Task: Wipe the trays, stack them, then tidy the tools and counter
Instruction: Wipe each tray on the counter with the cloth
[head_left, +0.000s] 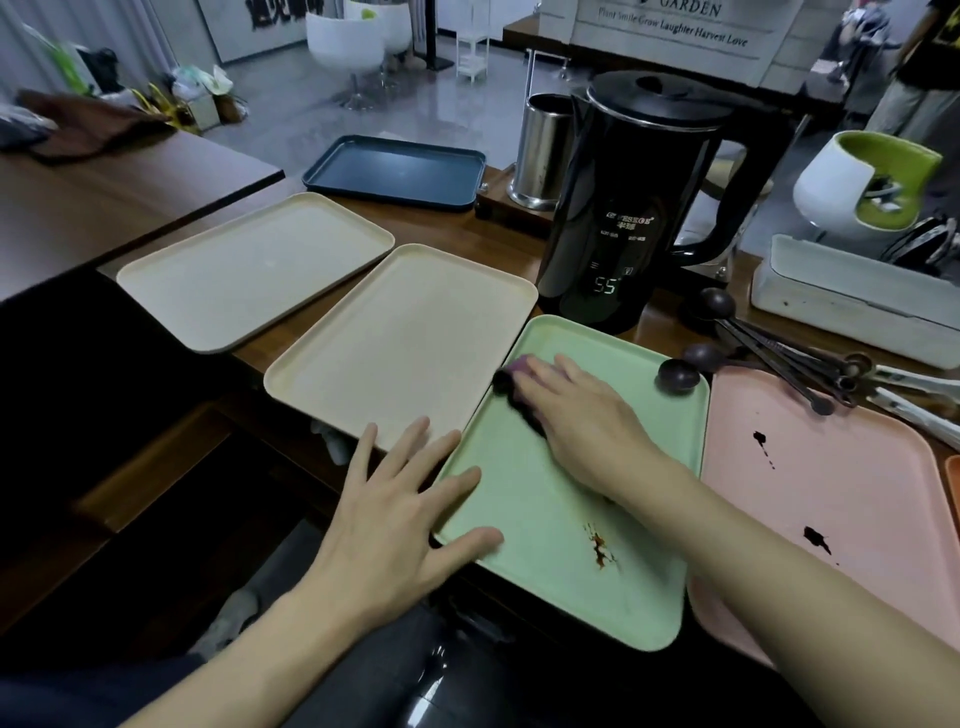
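The left hand (395, 514) is lying open and flat, fingers spread, pressing down on the near left rim of the green tray (524, 499); its fingertips are reaching across onto the edge of the nearer beige tray (405, 343). The right hand (576, 410) is pressing a dark purple cloth (511, 382) against the far left part of the green tray, with the fingers laid fairly straight over it rather than curled around it. The cloth is blurred.

The green tray is sitting on the desk (498, 228) directly in front of the person, and a brown stain (602, 551) is showing on its near half. Just to its right, a pink tray (857, 467) is carrying 2 dark spots (761, 438). The 2nd beige tray (254, 270) is lying further left, and a dark blue tray (395, 171) is resting beyond both.

A black kettle (623, 208) is standing behind the green tray, its display reading 55. A bunch of dark measuring spoons (769, 353) is fanning out beside it, 1 spoon bowl (678, 376) resting on the green tray's far right corner. A steel cylinder (543, 148) is standing left of the kettle.
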